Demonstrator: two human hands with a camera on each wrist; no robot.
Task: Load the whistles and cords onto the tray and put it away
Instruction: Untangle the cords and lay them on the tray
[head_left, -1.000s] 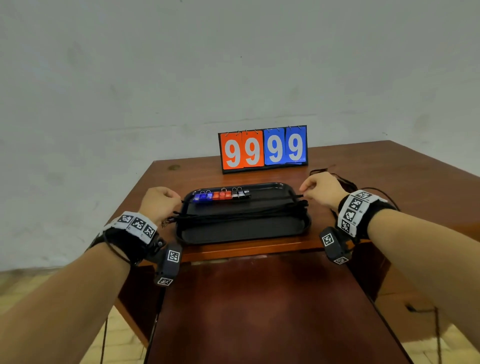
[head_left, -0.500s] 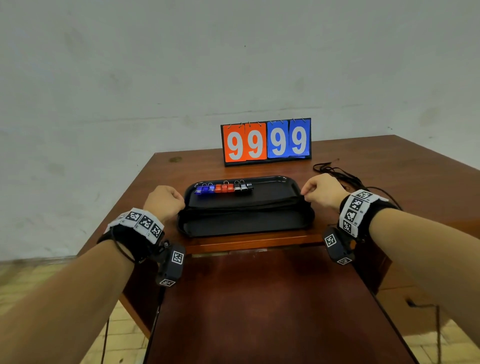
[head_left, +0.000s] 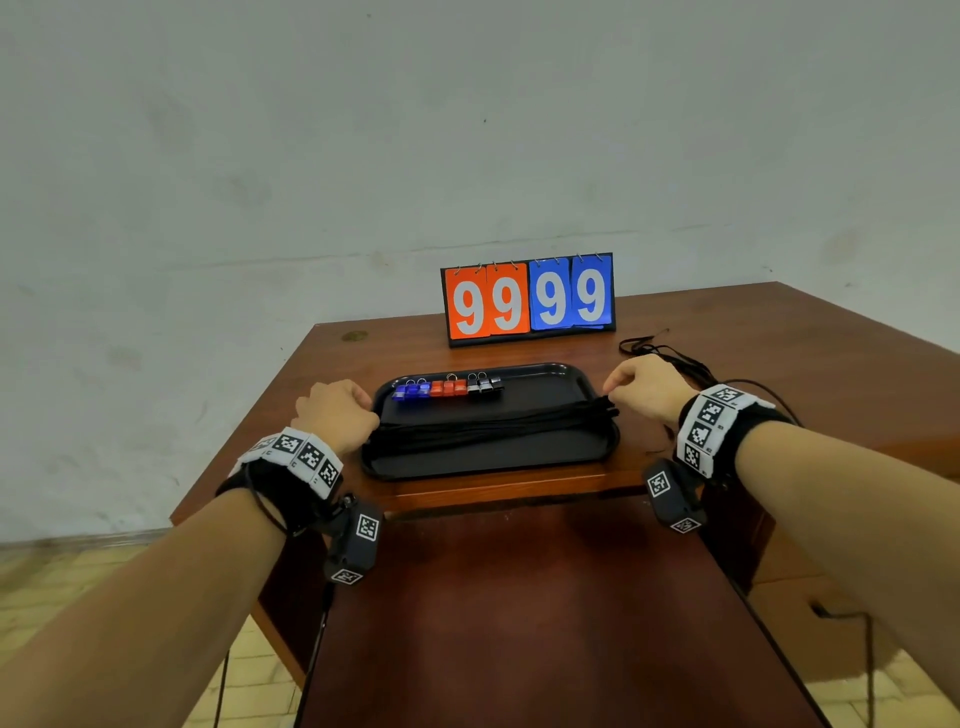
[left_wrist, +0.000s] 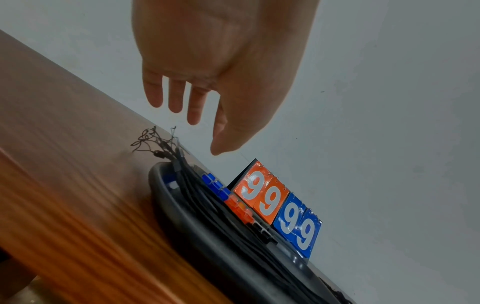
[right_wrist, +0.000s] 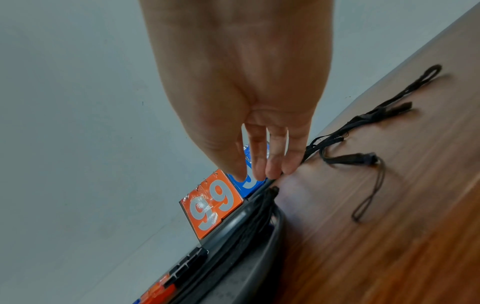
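Observation:
The black tray (head_left: 488, 465) sits at the table's front edge. A row of blue, red and black whistles (head_left: 447, 387) lines its back. A bundle of black cords (head_left: 488, 427) lies across its middle, ends reaching both rims. My left hand (head_left: 337, 410) hovers at the left rim; in the left wrist view its fingers (left_wrist: 176, 107) hang straight above the frayed cord ends (left_wrist: 155, 144) and hold nothing. My right hand (head_left: 644, 384) is at the right rim, its straight fingertips (right_wrist: 272, 172) just over the bundle's end (right_wrist: 272, 190). More loose cords (right_wrist: 363, 158) lie on the table beyond it.
An orange and blue scoreboard (head_left: 529, 299) reading 9999 stands behind the tray near the wall. A lower dark wooden surface (head_left: 519, 623) stretches in front of the table edge. Tiled floor shows on both sides.
The cord bundle, held stretched between both fists a second ago, now lies on the tray. Both hands have let go and their fingers have straightened.

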